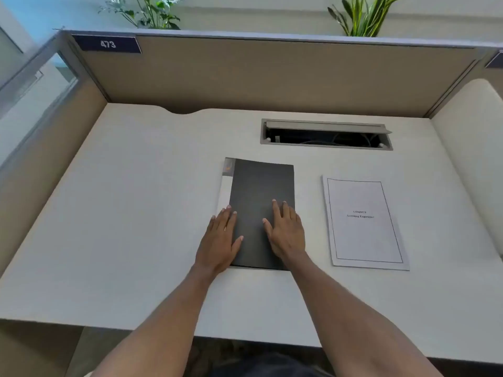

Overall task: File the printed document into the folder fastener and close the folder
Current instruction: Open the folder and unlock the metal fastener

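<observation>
A dark grey folder [260, 186] with a white spine strip lies shut in the middle of the white desk [136, 213]. My left hand [220, 240] rests flat on its lower left edge, fingers spread over the spine. My right hand [285, 229] lies flat on the lower right part of the cover. Neither hand grips anything. The printed document [363, 224], a white stack with a bordered title page, lies on the desk to the right of the folder, a short gap away from it.
An open cable tray [326, 134] is cut into the desk behind the folder. Beige partition walls [272, 74] close off the back and left. A pale curved panel [473, 159] stands at the right. Plants show above the back wall.
</observation>
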